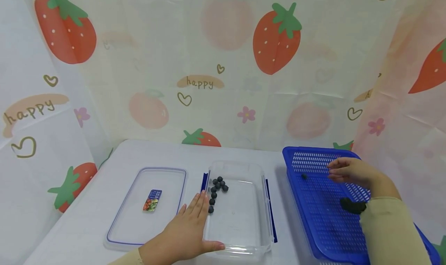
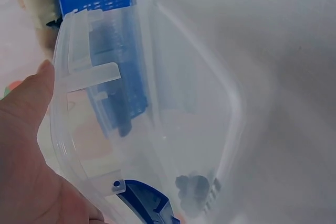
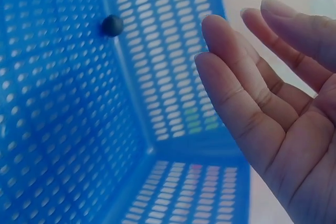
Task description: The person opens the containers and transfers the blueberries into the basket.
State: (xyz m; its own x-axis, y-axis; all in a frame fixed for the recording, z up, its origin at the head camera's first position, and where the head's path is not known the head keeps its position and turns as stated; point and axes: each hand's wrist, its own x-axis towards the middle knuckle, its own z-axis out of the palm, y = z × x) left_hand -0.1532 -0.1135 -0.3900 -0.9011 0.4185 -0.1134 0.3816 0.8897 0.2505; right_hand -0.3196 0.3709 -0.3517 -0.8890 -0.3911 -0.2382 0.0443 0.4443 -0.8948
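Dark berries (image 1: pixel 213 195), clear box (image 1: pixel 240 218): distinct in head view, blurred in left-wrist.

Curtained booth — strawberry-print drapes (image 1: pixel 237 91), white table (image 1: pixel 90 214)

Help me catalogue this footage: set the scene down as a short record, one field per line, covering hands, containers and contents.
Left hand: the left hand rests against the side of the clear box
Right hand: the right hand is above the blue basket, nothing visible between its fingers
Box contents: small dark balls, gathered along the left wall in the head view
Basket contents: at least one dark ball
Lid: the lid, off, lies left of the box, bearing a colourful label
Backdrop: strawberry-print sheet
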